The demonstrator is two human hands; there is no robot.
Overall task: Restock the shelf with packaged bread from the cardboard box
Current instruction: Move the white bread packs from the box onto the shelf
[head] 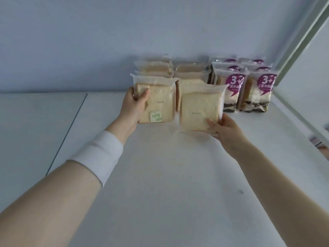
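Two clear packs of white sliced bread stand upright on the white shelf (pixel 160 175). My left hand (pixel 132 108) grips the left bread pack (pixel 158 102) by its left edge; a green sachet shows through its wrapper. My right hand (pixel 224 129) holds the right bread pack (pixel 199 111) at its lower right corner. Behind them stand several more packs of plain bread (pixel 192 72) in rows. The cardboard box is out of view.
Purple-labelled bread packs (pixel 256 90) marked "3+" stand in rows at the back right. A pale wall (pixel 106 41) closes the back of the shelf. A shelf upright (pixel 302 41) runs along the right. A seam (pixel 67 132) splits the shelf surface at the left.
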